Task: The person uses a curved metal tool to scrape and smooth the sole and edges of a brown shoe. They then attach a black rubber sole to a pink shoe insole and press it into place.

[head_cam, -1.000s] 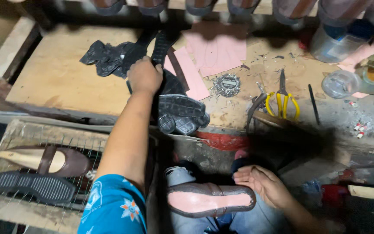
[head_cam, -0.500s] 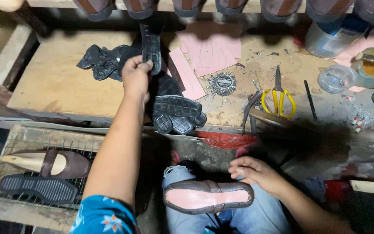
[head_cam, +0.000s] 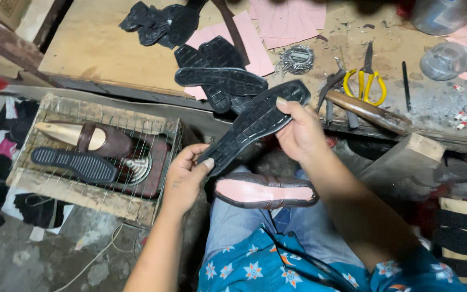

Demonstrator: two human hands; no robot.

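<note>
Above lap: left hand [head_cam: 185, 178] and right hand [head_cam: 298, 130] grip clamped on black sole [head_cam: 255, 121].

Black rubber sole [head_cam: 255, 123] between left hand [head_cam: 186, 178] and right hand [head_cam: 298, 131], above lap.

Sole [head_cam: 255, 121]: black rubber outsole, textured tread facing up, unattached and flat, not bent.
Pose: held in the air at a slant, heel end low at the left, toe end high at the right.
Where: above the lap, just over the upturned shoe [head_cam: 266, 190] with its pink bottom, in front of the bench edge.
</note>
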